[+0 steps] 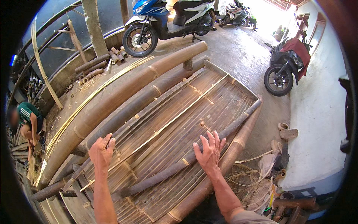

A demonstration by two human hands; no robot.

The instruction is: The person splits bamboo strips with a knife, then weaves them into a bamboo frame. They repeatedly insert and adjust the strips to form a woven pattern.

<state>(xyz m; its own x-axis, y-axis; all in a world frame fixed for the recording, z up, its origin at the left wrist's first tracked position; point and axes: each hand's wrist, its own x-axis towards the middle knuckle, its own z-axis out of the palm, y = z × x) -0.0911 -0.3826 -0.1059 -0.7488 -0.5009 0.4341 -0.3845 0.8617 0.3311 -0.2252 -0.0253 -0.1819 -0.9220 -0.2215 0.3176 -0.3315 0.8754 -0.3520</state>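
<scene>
Beyond the left end of the bamboo bench (179, 136), a person in a green top (29, 119) crouches on the floor. Long pale strips (88, 98) run along the bench's outer left side. The left grip (101, 151) hangs over the bench's left part, curled narrow with a dark thing showing at the thumb; I cannot tell what that is. Short bamboo tubes (117, 56) lie on the floor left of the bench, and a blue scooter (153, 18) stands past its far side. A thin pale strip (186, 107) crosses the bench's slatted seat lengthwise. A dark pole (149, 182) lies along the seat's right side; on it rests the right grip (209, 154), wide, fingers spread. Pale shavings (248, 181) are heaped right of the bench. Farther right are a scooter with a red cover (298, 50) and sandals (289, 133).
</scene>
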